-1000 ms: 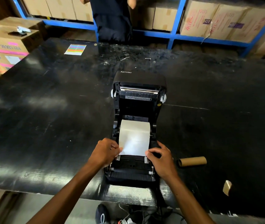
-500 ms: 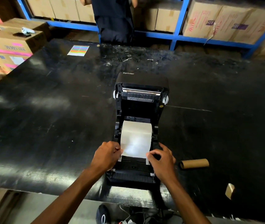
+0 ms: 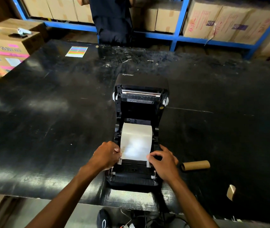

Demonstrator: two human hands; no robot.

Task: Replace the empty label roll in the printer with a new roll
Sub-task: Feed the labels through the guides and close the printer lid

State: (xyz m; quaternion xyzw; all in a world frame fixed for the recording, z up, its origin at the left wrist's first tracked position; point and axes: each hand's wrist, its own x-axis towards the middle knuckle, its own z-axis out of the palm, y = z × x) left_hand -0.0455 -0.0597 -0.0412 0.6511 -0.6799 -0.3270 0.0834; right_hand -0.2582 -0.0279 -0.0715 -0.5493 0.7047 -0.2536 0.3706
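Note:
A black label printer (image 3: 141, 102) stands open near the front edge of the black table (image 3: 48, 122), its lid tilted back. A white label roll (image 3: 136, 139) sits in its bay, with the paper's free end drawn toward me. My left hand (image 3: 105, 155) pinches the paper's left front corner at the left guide. My right hand (image 3: 163, 159) pinches the right front corner at the right guide. The empty brown cardboard core (image 3: 195, 165) lies on the table to the right of the printer.
A small brown scrap (image 3: 231, 192) lies at the front right. A colour-striped sheet (image 3: 76, 51) lies at the far left. A person in dark clothes (image 3: 113, 18) stands behind the table, before blue shelves of cartons. Stacked cartons (image 3: 7, 48) are at left. Cables hang below the front edge.
Both hands stay at the paper's front corners with almost no movement. Only the camera has shifted slightly.

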